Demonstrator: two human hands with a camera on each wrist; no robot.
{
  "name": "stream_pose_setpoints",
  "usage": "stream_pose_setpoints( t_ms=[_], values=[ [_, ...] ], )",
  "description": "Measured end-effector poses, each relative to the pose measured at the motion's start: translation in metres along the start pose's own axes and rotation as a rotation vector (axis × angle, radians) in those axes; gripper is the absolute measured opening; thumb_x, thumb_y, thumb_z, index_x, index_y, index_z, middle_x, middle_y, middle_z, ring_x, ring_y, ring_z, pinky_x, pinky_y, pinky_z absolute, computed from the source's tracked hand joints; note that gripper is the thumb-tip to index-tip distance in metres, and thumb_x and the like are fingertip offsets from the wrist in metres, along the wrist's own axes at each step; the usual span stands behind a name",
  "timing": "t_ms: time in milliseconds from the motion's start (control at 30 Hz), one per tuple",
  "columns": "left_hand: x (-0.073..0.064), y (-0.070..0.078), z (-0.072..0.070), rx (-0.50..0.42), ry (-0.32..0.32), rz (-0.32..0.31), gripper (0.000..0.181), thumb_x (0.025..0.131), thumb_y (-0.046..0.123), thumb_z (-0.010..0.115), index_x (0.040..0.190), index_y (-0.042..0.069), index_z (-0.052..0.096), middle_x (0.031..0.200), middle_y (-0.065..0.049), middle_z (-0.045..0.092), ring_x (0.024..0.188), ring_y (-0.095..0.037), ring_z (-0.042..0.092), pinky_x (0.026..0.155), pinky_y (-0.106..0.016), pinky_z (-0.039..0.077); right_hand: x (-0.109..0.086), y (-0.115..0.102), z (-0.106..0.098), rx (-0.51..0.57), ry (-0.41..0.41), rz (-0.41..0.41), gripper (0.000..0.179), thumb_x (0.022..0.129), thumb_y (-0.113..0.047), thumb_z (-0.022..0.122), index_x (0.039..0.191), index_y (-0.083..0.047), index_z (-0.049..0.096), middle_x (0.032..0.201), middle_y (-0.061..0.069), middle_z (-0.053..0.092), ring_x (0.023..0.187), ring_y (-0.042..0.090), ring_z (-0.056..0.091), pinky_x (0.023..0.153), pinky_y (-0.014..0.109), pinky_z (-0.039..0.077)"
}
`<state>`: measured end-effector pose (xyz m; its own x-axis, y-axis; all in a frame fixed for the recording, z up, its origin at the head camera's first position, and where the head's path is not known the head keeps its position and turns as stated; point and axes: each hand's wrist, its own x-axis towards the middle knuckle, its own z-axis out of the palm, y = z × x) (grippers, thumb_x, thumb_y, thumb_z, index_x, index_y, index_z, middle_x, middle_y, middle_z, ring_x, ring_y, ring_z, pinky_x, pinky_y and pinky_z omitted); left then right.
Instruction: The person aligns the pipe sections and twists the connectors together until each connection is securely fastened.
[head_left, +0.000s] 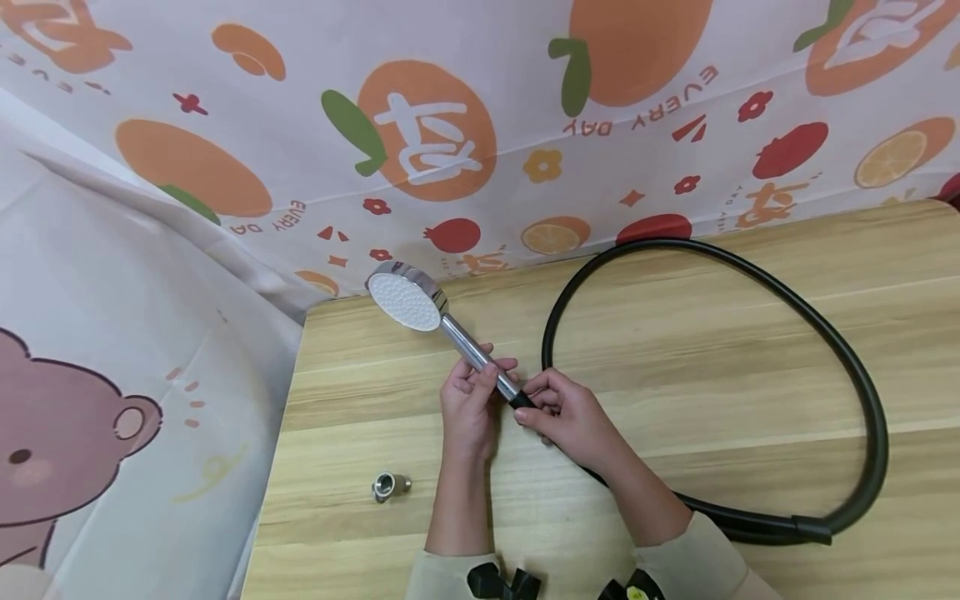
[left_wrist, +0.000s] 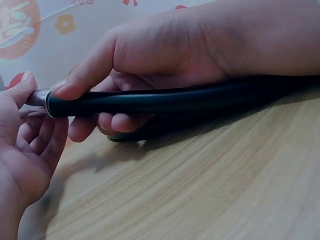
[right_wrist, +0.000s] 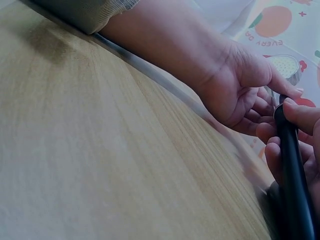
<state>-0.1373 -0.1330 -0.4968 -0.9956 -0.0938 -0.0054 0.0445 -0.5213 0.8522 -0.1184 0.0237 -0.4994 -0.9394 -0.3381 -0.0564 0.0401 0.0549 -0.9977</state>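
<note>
A chrome shower head (head_left: 408, 298) with a pale dotted face points up and left over the table. My left hand (head_left: 471, 404) grips its metal handle, thumb on top. With my right hand (head_left: 573, 417) I pinch the end of a black hose (head_left: 840, 350) where it meets the bottom of that handle. In the left wrist view the hose end (left_wrist: 75, 104) sits against the metal, between the two hands; how far the parts overlap is hidden by fingers. The hose runs under my right forearm and loops round to the right.
A small metal fitting (head_left: 390, 486) lies on the wooden table (head_left: 337, 433), left of my left forearm. Behind the table hangs a fruit-print cloth (head_left: 510, 108); a bear-print cloth (head_left: 187, 292) hangs at the left edge.
</note>
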Motion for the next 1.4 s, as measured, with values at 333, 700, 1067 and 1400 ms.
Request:
stream_pose_setpoints(
  t_ms=[333, 700, 1067, 1400],
  values=[
    [-0.0042, -0.0003, 0.0028, 0.002, -0.010, -0.057, 0.057, 0.096, 0.006, 0.062, 0.143, -0.011, 0.035, 0.098, -0.006, 0.075, 0.079, -0.015, 0.071, 0.077, -0.024, 0.057, -0.0010, 0.0045, 0.0016, 0.048, 0.051, 0.033, 0.031, 0.084, -0.016, 0.079, 0.107, -0.014, 0.060, 0.078, 0.006, 0.068, 0.054, 0.015, 0.053, 0.047, 0.025, 0.048],
    [-0.0033, -0.0001, 0.0030, 0.063, 0.030, -0.031, 0.062, 0.087, -0.003, 0.069, 0.142, -0.008, 0.042, 0.090, 0.004, 0.063, 0.078, -0.007, 0.058, 0.067, -0.019, 0.049, -0.0002, 0.0058, 0.0035, -0.034, 0.124, -0.018, 0.035, 0.075, -0.018, 0.087, 0.101, -0.014, 0.063, 0.082, 0.000, 0.071, 0.070, 0.016, 0.061, 0.060, 0.023, 0.049],
    [-0.0002, 0.0007, -0.0001, 0.068, 0.032, -0.051, 0.061, 0.087, -0.003, 0.069, 0.142, -0.008, 0.043, 0.086, 0.003, 0.066, 0.081, -0.009, 0.063, 0.073, -0.022, 0.051, 0.0000, 0.0017, 0.0018, -0.026, 0.106, -0.002, 0.028, 0.080, -0.018, 0.082, 0.101, -0.015, 0.064, 0.080, 0.002, 0.070, 0.057, 0.015, 0.057, 0.050, 0.027, 0.051],
    [-0.0003, 0.0028, -0.0017, 0.058, -0.007, -0.048, 0.056, 0.093, -0.003, 0.061, 0.143, -0.009, 0.038, 0.088, -0.002, 0.071, 0.083, -0.013, 0.069, 0.082, -0.027, 0.056, -0.0004, -0.0016, 0.0024, -0.020, 0.085, -0.001, 0.025, 0.084, -0.016, 0.079, 0.103, -0.014, 0.063, 0.080, 0.002, 0.070, 0.055, 0.014, 0.055, 0.049, 0.027, 0.051]
  ],
)
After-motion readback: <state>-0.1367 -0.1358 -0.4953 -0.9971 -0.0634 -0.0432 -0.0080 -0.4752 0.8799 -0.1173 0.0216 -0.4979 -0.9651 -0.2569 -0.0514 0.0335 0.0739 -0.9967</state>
